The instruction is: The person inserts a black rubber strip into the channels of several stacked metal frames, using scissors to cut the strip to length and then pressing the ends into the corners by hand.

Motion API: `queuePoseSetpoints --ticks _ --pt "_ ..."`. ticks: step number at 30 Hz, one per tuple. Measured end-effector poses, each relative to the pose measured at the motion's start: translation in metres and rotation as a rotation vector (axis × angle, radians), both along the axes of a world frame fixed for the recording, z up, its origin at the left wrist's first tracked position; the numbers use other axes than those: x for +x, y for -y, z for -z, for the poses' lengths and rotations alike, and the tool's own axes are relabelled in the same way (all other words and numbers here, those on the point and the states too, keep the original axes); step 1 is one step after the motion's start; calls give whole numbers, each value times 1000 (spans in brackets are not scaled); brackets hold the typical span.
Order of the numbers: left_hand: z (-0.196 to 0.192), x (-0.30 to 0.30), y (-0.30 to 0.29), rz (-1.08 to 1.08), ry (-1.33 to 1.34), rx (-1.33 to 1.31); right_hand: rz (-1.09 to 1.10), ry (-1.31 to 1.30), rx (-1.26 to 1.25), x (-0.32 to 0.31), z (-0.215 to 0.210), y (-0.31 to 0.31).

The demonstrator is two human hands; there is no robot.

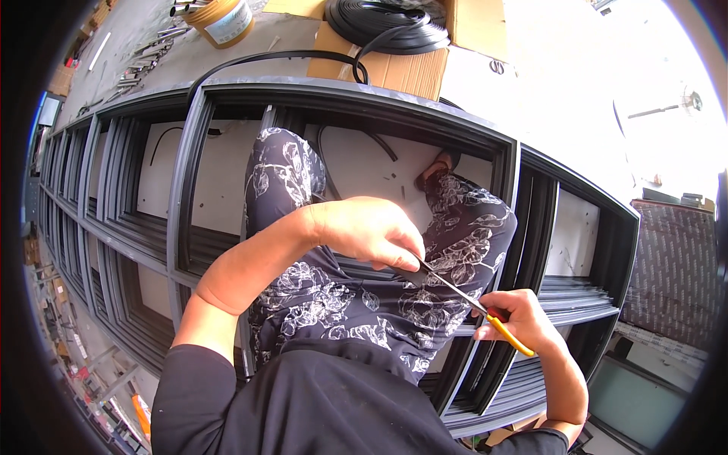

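My right hand (519, 318) is closed around the yellow-and-red handles of a pair of scissors (509, 336). Their long, thin metal blades slant up and left across my lap. At the blades' far end, my left hand (373, 233) is closed, thumb and fingers pressed together right by the tip. What lies between those fingers is hidden; a dark piece seems to show just below them, against the dark trousers. Both hands are above my patterned trousers (303, 303), inside a large dark grey metal frame (345, 95).
More grey framing (125, 235) with slotted dark profiles stretches left. Beyond it, a coil of black rubber strip (387, 26) rests on an open cardboard box (413, 68), one strand trailing over the frame. A yellow bucket (220, 23) stands far left; a wrapped stack (671, 265) is at right.
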State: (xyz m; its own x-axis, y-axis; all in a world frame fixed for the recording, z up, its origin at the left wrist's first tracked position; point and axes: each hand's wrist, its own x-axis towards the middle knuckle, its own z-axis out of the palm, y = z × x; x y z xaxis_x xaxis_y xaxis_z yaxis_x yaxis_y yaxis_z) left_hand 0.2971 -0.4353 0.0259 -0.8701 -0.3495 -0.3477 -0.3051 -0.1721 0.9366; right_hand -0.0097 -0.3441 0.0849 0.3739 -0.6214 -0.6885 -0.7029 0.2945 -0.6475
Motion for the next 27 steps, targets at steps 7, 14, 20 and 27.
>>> queuePoseSetpoints --ticks 7,14,20,27 --pt "3 1 2 76 53 27 59 61 -36 0 19 -25" --pt "3 6 6 130 62 77 498 102 26 -19 8 -24" --pt "13 -25 0 318 -34 114 449 518 68 52 38 -4" --pt "32 -10 -5 269 -183 357 314 590 248 78 32 18"
